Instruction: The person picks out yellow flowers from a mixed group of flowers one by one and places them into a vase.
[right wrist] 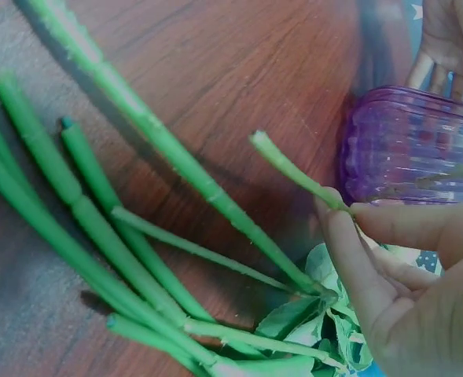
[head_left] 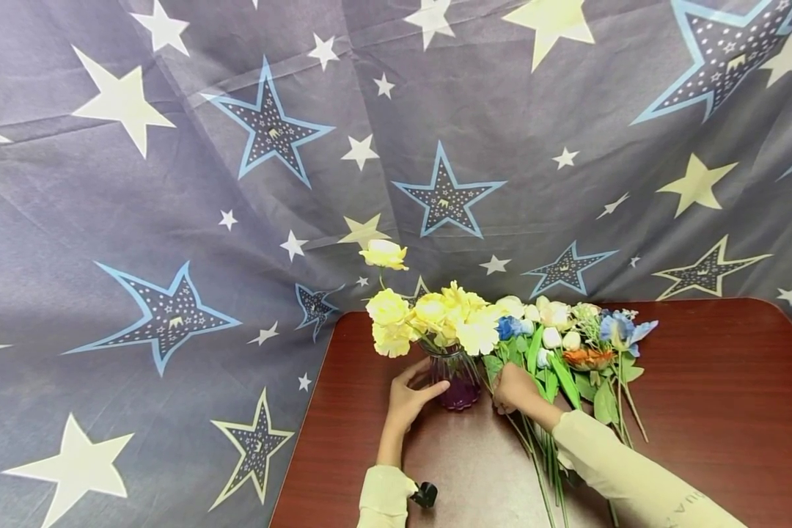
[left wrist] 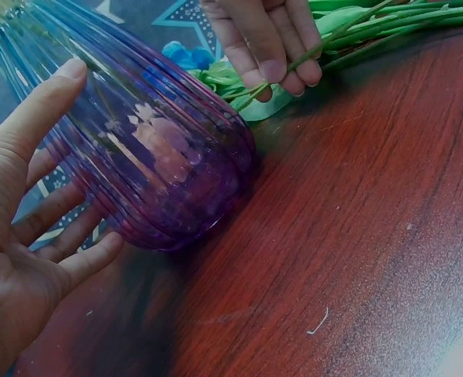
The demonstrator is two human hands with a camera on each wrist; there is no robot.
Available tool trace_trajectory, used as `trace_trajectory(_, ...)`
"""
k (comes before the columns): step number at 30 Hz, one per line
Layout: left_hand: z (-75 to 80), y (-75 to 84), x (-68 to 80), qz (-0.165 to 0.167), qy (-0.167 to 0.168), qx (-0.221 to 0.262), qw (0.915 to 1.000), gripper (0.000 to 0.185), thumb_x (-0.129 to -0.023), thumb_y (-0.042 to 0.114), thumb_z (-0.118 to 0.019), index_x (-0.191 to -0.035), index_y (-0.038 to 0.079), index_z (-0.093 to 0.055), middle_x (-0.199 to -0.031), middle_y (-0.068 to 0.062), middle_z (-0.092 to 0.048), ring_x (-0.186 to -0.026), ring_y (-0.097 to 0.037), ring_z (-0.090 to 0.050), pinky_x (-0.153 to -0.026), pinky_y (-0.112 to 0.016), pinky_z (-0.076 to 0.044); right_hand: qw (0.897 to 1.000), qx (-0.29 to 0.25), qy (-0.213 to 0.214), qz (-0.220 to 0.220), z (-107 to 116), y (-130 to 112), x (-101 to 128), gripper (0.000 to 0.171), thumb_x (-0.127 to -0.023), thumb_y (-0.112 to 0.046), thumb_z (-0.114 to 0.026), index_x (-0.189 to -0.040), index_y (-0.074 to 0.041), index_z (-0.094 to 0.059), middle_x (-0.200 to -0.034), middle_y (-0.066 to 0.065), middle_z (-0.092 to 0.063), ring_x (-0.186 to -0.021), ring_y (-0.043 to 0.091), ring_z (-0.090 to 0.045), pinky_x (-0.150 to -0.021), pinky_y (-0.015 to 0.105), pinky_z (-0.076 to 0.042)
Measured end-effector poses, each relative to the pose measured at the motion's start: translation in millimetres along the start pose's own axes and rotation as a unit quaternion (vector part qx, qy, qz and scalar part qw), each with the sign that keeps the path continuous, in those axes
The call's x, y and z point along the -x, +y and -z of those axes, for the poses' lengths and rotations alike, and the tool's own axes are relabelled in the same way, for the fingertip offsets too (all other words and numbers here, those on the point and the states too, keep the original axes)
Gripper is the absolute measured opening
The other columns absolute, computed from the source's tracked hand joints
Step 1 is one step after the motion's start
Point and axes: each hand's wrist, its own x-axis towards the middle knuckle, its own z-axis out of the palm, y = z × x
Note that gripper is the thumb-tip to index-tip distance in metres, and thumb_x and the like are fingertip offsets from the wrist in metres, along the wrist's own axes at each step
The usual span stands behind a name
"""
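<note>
While star-print cloth (head_left: 171, 183) backs the wooden table (head_left: 699, 411), left hand (head_left: 405, 400) cups vase (head_left: 458, 381) open-fingered; right hand (head_left: 516, 390) pinches stem (right wrist: 294, 171).

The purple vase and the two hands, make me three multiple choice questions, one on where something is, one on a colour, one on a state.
1. Where does the purple vase stand?
A. on the red-brown table
B. on the star cloth
C. in a basket

2. What colour are the flowers in the vase?
A. red
B. yellow
C. black

3. What is the right hand doing?
A. lying flat
B. pinching a green stem
C. gripping the vase

Answers:
1 A, its base sits on the wood in the left wrist view.
2 B, the yellow flowers rise from its mouth.
3 B, thumb and finger close on the stem, while the left hand rests open against the vase.
</note>
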Motion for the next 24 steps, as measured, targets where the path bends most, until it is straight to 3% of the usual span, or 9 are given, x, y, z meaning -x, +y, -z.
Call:
trace_trajectory(5, -0.2, 0.3, 0.2, 0.000, 0.000, 0.005, 1.0000, 0.057, -0.078, 0.010, -0.088, -0.132, 0.010, -0.068, -0.134, -0.015, -0.066, -0.125, -0.034, -0.062, -0.104, -0.047, -0.054, 0.999, -0.033, -0.010, -0.010, 1.5, -0.9, 2.1, 0.021, -0.075, 0.012, -0.057, -0.059, 0.000, -0.065, -0.057, 0.014, -0.069, -0.048, 0.022, -0.067, -0.051, 0.033, -0.059)
trace_trajectory(12, -0.3, -1.1, 0.6, -0.009, 0.001, -0.004, 0.9999, 0.060, -0.078, 0.014, -0.090, -0.133, 0.007, -0.067, -0.134, -0.016, -0.066, -0.123, -0.032, -0.064, -0.100, -0.039, -0.057, 0.994, -0.102, -0.023, -0.035, 4.4, 2.7, 1.3, 0.011, -0.074, 0.014, -0.060, -0.073, 0.009, -0.070, -0.060, 0.016, -0.069, -0.050, 0.025, -0.068, -0.052, 0.035, -0.060)
trace_trajectory(18, -0.3, -1.2, 0.6, -0.013, 0.005, -0.010, 0.9999, 0.060, -0.078, 0.015, -0.090, -0.133, 0.005, -0.067, -0.133, -0.017, -0.067, -0.121, -0.032, -0.065, -0.098, -0.039, -0.057, 0.989, -0.138, -0.029, -0.050, 4.7, 4.6, -0.6, 0.013, -0.085, 0.007, -0.060, -0.082, 0.010, -0.073, -0.061, 0.016, -0.069, -0.050, 0.023, -0.068, -0.053, 0.035, -0.061)
trace_trajectory(24, -0.7, -1.2, 0.1, -0.004, 0.003, -0.005, 1.0000, 0.059, -0.078, 0.011, -0.089, -0.132, 0.008, -0.068, -0.134, -0.016, -0.067, -0.123, -0.033, -0.064, -0.101, -0.042, -0.056, 0.970, -0.218, -0.086, -0.058, 8.9, 5.3, 1.6, 0.016, -0.091, 0.005, -0.061, -0.099, 0.016, -0.070, -0.065, 0.016, -0.071, -0.053, 0.020, -0.069, -0.053, 0.031, -0.060)
